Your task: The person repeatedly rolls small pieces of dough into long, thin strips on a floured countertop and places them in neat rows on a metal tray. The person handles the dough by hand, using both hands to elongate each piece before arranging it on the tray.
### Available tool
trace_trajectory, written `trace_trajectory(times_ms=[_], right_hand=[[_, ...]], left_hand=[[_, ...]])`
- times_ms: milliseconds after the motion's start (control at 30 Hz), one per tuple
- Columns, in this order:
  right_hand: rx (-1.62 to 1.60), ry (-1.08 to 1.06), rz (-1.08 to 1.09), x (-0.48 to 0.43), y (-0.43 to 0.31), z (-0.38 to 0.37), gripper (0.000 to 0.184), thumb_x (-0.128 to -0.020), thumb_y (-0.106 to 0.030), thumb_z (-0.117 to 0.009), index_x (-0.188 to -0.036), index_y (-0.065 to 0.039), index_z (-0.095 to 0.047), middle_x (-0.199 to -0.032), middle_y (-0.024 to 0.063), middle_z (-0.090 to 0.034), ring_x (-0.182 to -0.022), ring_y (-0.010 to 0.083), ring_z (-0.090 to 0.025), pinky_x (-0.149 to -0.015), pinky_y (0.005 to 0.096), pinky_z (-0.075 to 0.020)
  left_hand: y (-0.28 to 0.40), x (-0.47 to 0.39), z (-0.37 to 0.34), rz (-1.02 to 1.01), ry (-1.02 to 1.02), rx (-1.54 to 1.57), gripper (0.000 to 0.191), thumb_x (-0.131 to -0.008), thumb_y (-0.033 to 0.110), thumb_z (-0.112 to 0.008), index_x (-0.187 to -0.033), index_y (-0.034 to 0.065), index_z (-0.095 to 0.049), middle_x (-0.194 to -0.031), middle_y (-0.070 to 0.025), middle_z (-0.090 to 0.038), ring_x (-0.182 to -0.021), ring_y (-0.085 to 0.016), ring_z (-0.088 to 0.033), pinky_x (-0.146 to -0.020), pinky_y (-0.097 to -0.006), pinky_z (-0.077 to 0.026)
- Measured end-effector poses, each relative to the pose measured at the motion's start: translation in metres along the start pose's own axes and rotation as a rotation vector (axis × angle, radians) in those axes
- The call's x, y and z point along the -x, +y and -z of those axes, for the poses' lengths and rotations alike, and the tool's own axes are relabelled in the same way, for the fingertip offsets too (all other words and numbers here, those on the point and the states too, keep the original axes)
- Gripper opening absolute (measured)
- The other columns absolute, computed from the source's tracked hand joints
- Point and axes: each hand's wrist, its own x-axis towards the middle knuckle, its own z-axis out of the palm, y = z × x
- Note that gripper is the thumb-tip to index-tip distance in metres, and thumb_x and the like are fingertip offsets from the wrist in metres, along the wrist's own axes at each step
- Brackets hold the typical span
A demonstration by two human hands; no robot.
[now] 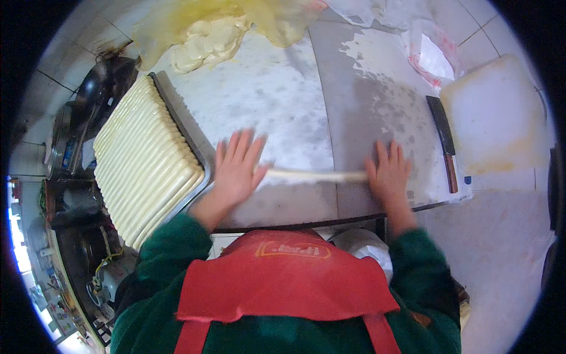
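A thin rope of dough (318, 176) lies across the floured worktop, between my two hands. My left hand (236, 170) is spread flat, palm down, over the rope's left end. Over its right end rests my right hand (390, 172), also flat with fingers apart and slightly blurred. Both ends of the rope are hidden under the palms. To the left, a metal tray (207, 170) is covered with many glossy dough strips (146, 163) laid side by side. At the back, a soft mass of dough (212, 42) sits partly under yellowish plastic sheeting (283, 22).
A cleaver (442, 132) with a wooden handle lies on the right, beside a pale cutting board (495, 119). Behind it is a plastic bag (435, 57) with white contents. A dark wok (95, 86) stands left of the tray. The worktop's front edge (300, 225) runs close to my apron.
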Motion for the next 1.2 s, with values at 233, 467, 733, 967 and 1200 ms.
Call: trace_trajectory(times_ms=[233,467,733,967,1200], right_hand=[[-0.231,0.016,0.452,-0.021,-0.118,-0.010,0.061,-0.081,-0.046,-0.062,-0.133,-0.017,-0.050,-0.140,0.0180,-0.041,-0.131,0.0341,-0.036,-0.105,0.0574,-0.0259],[-0.276,-0.056,0.624,0.013,-0.117,0.010,0.056,-0.083,-0.040,-0.061,-0.132,-0.015,-0.051,-0.141,0.0148,-0.041,-0.131,0.0302,-0.038,-0.107,0.0566,-0.0237],[-0.046,-0.170,0.058,0.034,-0.023,0.028,0.056,-0.087,-0.040,-0.053,-0.139,-0.023,-0.043,-0.147,0.0155,-0.032,-0.138,0.0333,-0.027,-0.109,0.0592,-0.0180],[-0.390,0.048,0.228,-0.021,-0.095,0.018,0.034,-0.082,-0.034,-0.059,-0.104,-0.009,-0.062,-0.112,0.0154,-0.058,-0.106,0.0332,-0.052,-0.089,0.0578,-0.0366],[-0.035,0.055,0.253,-0.046,-0.072,0.011,0.040,-0.086,-0.040,-0.052,-0.115,-0.013,-0.060,-0.123,0.0151,-0.054,-0.116,0.0296,-0.050,-0.093,0.0557,-0.0374]], left_hand=[[0.017,-0.024,0.025,0.007,-0.060,0.079,0.071,-0.083,0.045,-0.060,-0.139,0.0061,-0.039,-0.145,-0.0172,-0.035,-0.136,-0.031,-0.031,-0.108,-0.0579,-0.020],[0.066,-0.026,0.097,0.020,-0.420,0.196,0.076,-0.080,0.036,-0.067,-0.140,0.0052,-0.033,-0.149,-0.0173,-0.027,-0.140,-0.034,-0.025,-0.110,-0.0554,-0.020],[0.057,-0.010,0.052,-0.420,-0.332,0.383,0.065,-0.085,0.043,-0.059,-0.140,0.0146,-0.038,-0.150,-0.0104,-0.031,-0.136,-0.024,-0.034,-0.105,-0.0591,-0.025],[0.029,-0.024,0.061,0.066,-0.110,0.165,0.067,-0.085,0.045,-0.058,-0.139,0.0106,-0.038,-0.144,-0.0167,-0.035,-0.134,-0.034,-0.033,-0.103,-0.0598,-0.026],[0.042,-0.017,0.079,0.004,-0.077,0.098,0.074,-0.075,0.039,-0.070,-0.134,0.0041,-0.041,-0.139,-0.0213,-0.039,-0.130,-0.035,-0.038,-0.100,-0.0571,-0.032]])
